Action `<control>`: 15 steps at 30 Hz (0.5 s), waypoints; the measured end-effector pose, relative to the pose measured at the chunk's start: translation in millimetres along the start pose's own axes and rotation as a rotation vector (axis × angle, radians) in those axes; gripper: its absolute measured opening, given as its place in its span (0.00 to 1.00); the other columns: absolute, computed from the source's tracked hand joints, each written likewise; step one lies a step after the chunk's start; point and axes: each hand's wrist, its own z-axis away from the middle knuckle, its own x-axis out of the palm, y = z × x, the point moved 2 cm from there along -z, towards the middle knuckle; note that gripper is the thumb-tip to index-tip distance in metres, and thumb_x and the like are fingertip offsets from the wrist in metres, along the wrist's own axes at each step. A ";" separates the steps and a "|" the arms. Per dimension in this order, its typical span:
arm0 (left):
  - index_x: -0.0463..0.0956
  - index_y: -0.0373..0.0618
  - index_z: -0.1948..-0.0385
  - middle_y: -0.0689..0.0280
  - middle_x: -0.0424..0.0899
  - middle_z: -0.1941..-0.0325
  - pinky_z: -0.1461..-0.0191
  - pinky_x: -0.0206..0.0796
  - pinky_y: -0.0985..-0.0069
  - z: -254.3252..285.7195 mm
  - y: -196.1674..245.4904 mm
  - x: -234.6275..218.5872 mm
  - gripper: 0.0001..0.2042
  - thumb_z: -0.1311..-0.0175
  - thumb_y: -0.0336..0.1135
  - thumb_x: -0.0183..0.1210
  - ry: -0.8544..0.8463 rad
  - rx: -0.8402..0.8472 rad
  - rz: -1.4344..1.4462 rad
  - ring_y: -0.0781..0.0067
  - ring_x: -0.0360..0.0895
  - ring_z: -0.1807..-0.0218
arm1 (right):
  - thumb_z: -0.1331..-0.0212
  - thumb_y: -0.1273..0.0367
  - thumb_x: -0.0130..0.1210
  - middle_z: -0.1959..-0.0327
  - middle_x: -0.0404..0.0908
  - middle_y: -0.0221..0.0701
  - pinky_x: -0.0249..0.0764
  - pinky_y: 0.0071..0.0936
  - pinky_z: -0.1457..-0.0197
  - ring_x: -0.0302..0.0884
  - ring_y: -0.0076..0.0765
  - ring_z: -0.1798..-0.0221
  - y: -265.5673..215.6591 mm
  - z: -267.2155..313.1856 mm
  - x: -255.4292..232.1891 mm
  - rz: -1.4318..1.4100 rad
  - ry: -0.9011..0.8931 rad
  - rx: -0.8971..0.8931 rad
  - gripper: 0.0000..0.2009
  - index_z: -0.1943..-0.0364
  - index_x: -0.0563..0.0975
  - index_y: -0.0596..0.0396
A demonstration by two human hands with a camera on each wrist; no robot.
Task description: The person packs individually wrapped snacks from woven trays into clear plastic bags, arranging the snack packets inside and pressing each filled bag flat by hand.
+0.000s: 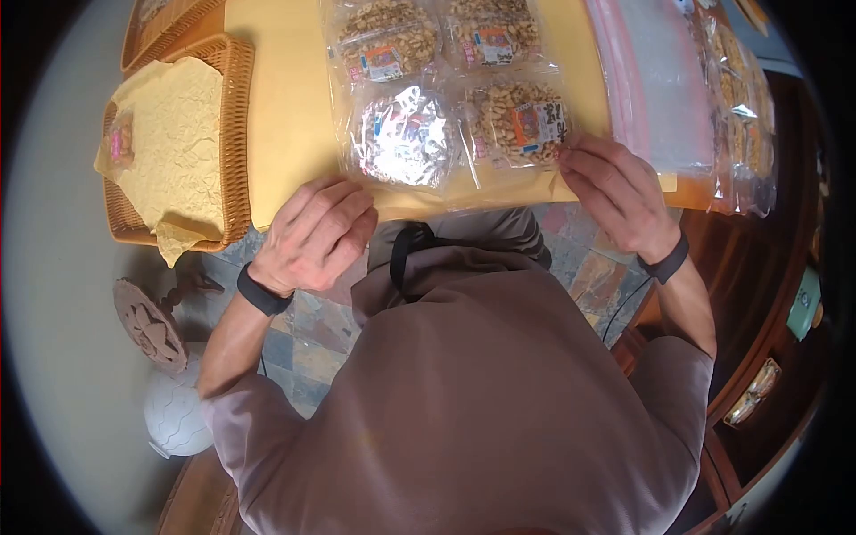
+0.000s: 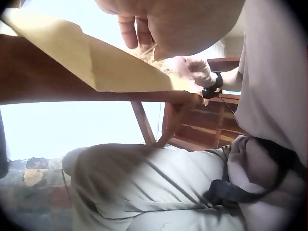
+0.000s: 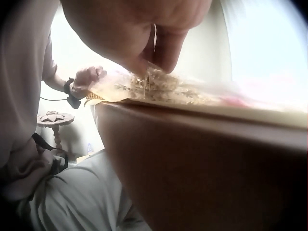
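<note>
Several round nut cakes (image 1: 522,120) in clear wrappers with orange and white labels lie in two rows under a large clear plastic bag (image 1: 474,174) on the yellow-covered table. My left hand (image 1: 321,234) pinches the bag's near left corner between thumb and curled fingers. At the near right corner, my right hand (image 1: 620,192) pinches the film right beside one cake. The right wrist view shows the right hand's (image 3: 144,33) thumb and fingertips meeting at the plastic, just above the table edge. Bright glare covers the near left cake (image 1: 403,134).
A wicker basket (image 1: 236,152) lined with crumpled yellow paper holds one small packet (image 1: 122,140) at the left. Flat clear bags with pink edges (image 1: 655,89) lie to the right, beside more packaged cakes (image 1: 740,116). A carved stool (image 1: 150,325) stands below the basket.
</note>
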 end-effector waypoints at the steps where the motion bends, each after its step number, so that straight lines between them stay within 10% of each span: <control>1: 0.79 0.32 0.61 0.53 0.83 0.52 0.49 0.80 0.59 0.0 2.2 3.5 0.13 0.48 0.23 0.67 0.009 -0.003 0.019 0.53 0.83 0.52 | 0.59 0.77 0.63 0.54 0.83 0.40 0.85 0.33 0.59 0.83 0.44 0.48 -0.8 -0.7 1.3 -0.012 0.031 -0.005 0.14 0.64 0.82 0.66; 15: 0.82 0.40 0.50 0.57 0.80 0.35 0.38 0.72 0.58 -53.9 12.0 -4.3 0.19 0.45 0.31 0.72 -0.036 -0.334 -0.038 0.52 0.75 0.38 | 0.55 0.78 0.64 0.52 0.84 0.41 0.85 0.34 0.58 0.83 0.46 0.45 -3.4 -3.9 5.4 -0.055 0.078 0.000 0.09 0.67 0.82 0.67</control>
